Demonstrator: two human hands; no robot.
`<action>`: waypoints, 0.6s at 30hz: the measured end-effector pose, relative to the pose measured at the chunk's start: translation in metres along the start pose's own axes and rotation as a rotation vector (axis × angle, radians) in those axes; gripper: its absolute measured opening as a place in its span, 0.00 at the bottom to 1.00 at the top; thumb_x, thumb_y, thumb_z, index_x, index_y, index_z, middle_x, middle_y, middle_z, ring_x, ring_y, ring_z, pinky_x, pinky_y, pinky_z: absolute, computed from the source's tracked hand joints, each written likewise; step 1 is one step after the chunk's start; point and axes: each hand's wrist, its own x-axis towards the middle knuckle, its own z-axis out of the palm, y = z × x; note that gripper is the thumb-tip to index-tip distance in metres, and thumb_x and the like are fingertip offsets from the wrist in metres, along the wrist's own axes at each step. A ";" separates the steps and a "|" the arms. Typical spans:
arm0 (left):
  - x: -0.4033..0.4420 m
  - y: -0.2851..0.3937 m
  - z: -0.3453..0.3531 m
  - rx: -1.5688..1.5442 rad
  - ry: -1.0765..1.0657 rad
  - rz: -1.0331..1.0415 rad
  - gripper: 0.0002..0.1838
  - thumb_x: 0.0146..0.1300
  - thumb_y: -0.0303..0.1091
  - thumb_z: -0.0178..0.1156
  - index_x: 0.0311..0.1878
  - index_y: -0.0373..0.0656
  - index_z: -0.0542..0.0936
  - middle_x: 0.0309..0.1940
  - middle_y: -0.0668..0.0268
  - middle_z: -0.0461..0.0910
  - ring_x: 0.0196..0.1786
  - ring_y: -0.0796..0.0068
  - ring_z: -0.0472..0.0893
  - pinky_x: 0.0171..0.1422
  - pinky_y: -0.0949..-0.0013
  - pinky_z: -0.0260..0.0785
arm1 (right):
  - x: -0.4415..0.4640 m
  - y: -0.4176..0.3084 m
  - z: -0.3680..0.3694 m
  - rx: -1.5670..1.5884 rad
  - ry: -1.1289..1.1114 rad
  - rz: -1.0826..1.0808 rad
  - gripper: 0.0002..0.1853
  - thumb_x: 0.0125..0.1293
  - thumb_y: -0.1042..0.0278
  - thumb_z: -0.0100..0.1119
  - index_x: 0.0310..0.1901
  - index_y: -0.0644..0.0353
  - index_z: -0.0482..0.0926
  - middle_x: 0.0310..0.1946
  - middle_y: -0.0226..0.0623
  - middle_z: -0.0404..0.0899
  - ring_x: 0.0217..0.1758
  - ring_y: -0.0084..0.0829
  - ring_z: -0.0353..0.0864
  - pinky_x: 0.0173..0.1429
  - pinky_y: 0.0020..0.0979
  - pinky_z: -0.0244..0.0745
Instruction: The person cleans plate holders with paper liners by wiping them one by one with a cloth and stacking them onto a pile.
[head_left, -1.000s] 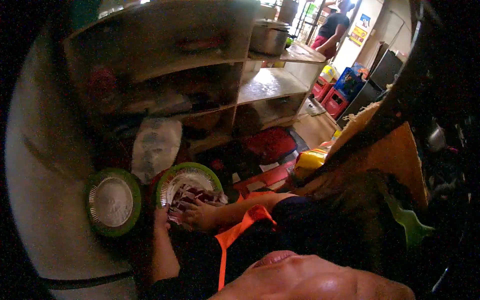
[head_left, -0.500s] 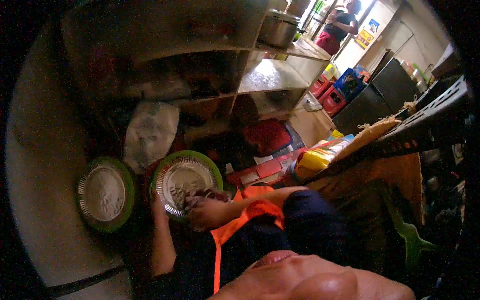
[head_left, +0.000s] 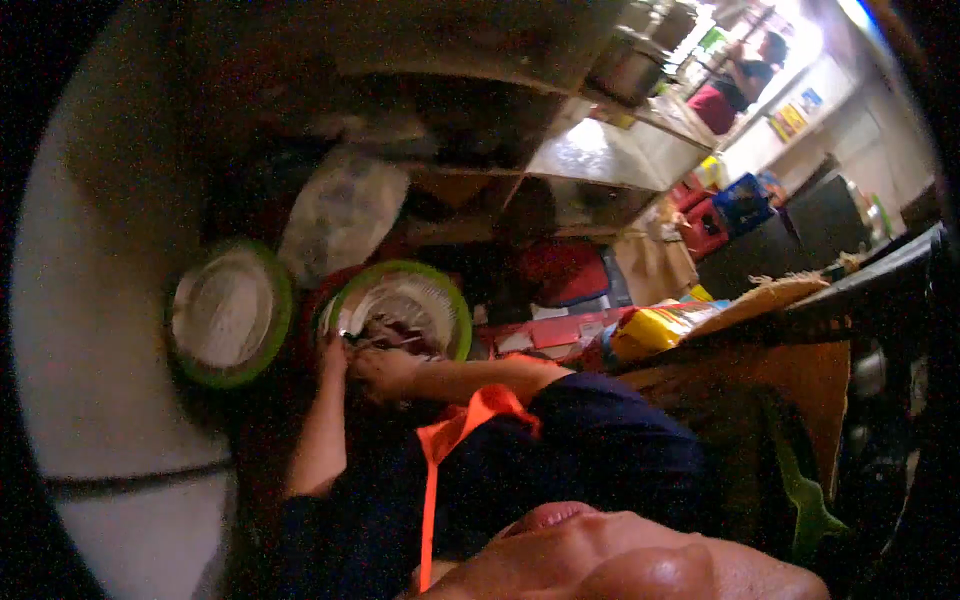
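A silver, ridged round dish with a green rim (head_left: 458,318) holds a pile of dark reddish, shredded-looking pieces (head_left: 398,334). At the dish's left edge is my left hand (head_left: 334,350), its fingers blurred against the rim. My right hand (head_left: 382,370) reaches in from the right and rests at the near side of the pile, fingers bent and partly hidden. To the left lies a second green-rimmed silver dish (head_left: 228,315) with nothing distinct in it. Behind the dishes stands a pale, crumpled plastic bag (head_left: 345,213).
Shelving (head_left: 600,155) with a metal pot (head_left: 625,68) stands behind. A yellow and red packet (head_left: 650,330) and cardboard (head_left: 765,385) are at the right. Crates (head_left: 705,228) and another person (head_left: 735,90) are farther back.
The view has turned, so the dishes appear higher. My right hand was spread on the pile, then closed over pieces at the dish's near edge; now it is nearer my left hand.
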 end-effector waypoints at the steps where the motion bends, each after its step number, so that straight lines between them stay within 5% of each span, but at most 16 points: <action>1: 0.001 -0.003 0.000 -0.070 0.000 0.007 0.34 0.64 0.58 0.47 0.63 0.39 0.66 0.61 0.54 0.66 0.59 0.58 0.68 0.59 0.56 0.61 | -0.020 -0.015 -0.022 0.053 -0.152 -0.004 0.25 0.54 0.61 0.58 0.53 0.61 0.69 0.42 0.47 0.77 0.42 0.43 0.79 0.45 0.39 0.75; 5: 0.010 -0.018 -0.003 0.097 0.067 0.110 0.34 0.64 0.57 0.48 0.61 0.35 0.66 0.59 0.51 0.67 0.58 0.60 0.69 0.61 0.60 0.60 | -0.071 0.024 -0.019 0.701 -0.410 0.444 0.16 0.55 0.69 0.59 0.46 0.61 0.75 0.36 0.37 0.79 0.34 0.28 0.79 0.35 0.29 0.75; 8: -0.041 0.048 -0.008 0.101 0.063 0.343 0.34 0.64 0.56 0.48 0.60 0.34 0.67 0.59 0.49 0.68 0.58 0.61 0.69 0.62 0.62 0.58 | -0.092 -0.031 -0.140 1.006 -0.280 0.662 0.13 0.56 0.75 0.56 0.44 0.63 0.76 0.36 0.32 0.78 0.34 0.23 0.77 0.37 0.25 0.74; 10: -0.052 0.080 -0.031 0.146 0.374 0.412 0.32 0.65 0.55 0.48 0.58 0.34 0.69 0.57 0.51 0.70 0.57 0.61 0.70 0.60 0.63 0.60 | -0.100 -0.005 -0.134 1.075 -0.120 0.372 0.14 0.55 0.76 0.54 0.45 0.64 0.75 0.37 0.32 0.78 0.37 0.23 0.76 0.44 0.24 0.72; 14: -0.069 0.129 -0.098 -0.202 0.643 0.417 0.30 0.66 0.48 0.50 0.61 0.32 0.63 0.52 0.53 0.72 0.55 0.62 0.71 0.56 0.62 0.63 | -0.082 -0.023 -0.153 1.119 0.055 0.449 0.14 0.55 0.80 0.52 0.45 0.63 0.75 0.36 0.29 0.76 0.39 0.20 0.73 0.47 0.24 0.68; 17: -0.029 0.098 -0.163 -0.049 0.687 0.670 0.31 0.63 0.40 0.55 0.64 0.33 0.58 0.58 0.49 0.66 0.60 0.57 0.67 0.61 0.58 0.59 | -0.059 0.000 -0.117 1.023 0.369 0.387 0.15 0.59 0.74 0.55 0.49 0.61 0.72 0.42 0.35 0.76 0.43 0.27 0.77 0.49 0.27 0.72; 18: -0.014 0.083 -0.179 -0.049 0.685 0.672 0.31 0.63 0.40 0.55 0.64 0.33 0.58 0.58 0.49 0.66 0.60 0.57 0.67 0.61 0.58 0.59 | -0.050 -0.021 -0.120 1.011 0.257 0.496 0.17 0.58 0.73 0.56 0.51 0.58 0.71 0.45 0.38 0.76 0.45 0.32 0.77 0.50 0.32 0.72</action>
